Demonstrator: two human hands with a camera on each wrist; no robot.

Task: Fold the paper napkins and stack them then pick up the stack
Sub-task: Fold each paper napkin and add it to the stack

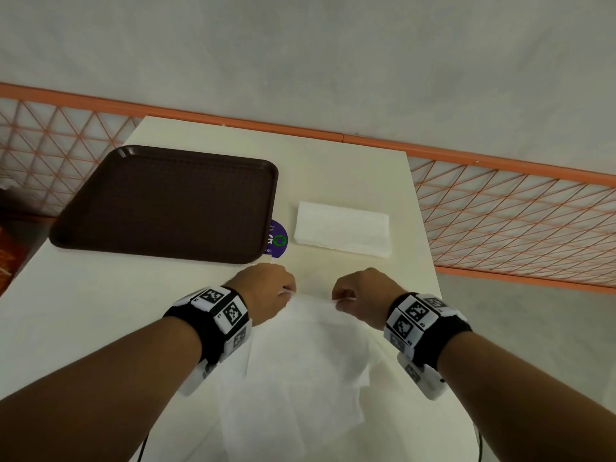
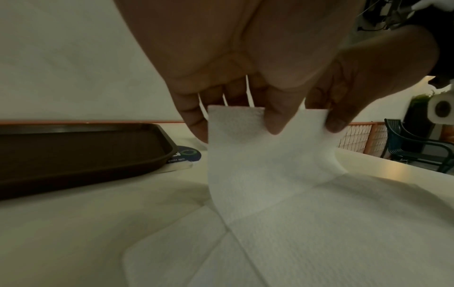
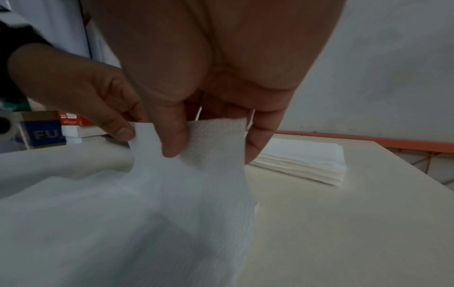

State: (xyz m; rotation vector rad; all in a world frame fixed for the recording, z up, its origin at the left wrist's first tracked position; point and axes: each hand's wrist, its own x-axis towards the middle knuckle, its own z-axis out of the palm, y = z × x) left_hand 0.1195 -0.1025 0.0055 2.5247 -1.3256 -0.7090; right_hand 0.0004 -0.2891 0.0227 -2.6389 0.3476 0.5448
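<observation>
Thumb and fingertips of the left hand (image 1: pixel 266 291) and of the right hand (image 1: pixel 361 296) each pinch the far edge of one unfolded white napkin (image 1: pixel 300 371), lifting it; the sheet runs near-to-far across the cream table (image 1: pixel 100 311). Both wrists arch above it, knuckles up. One stack of folded napkins (image 1: pixel 343 233) lies farther right, long axis left-right, beside one brown tray (image 1: pixel 166 201).
</observation>
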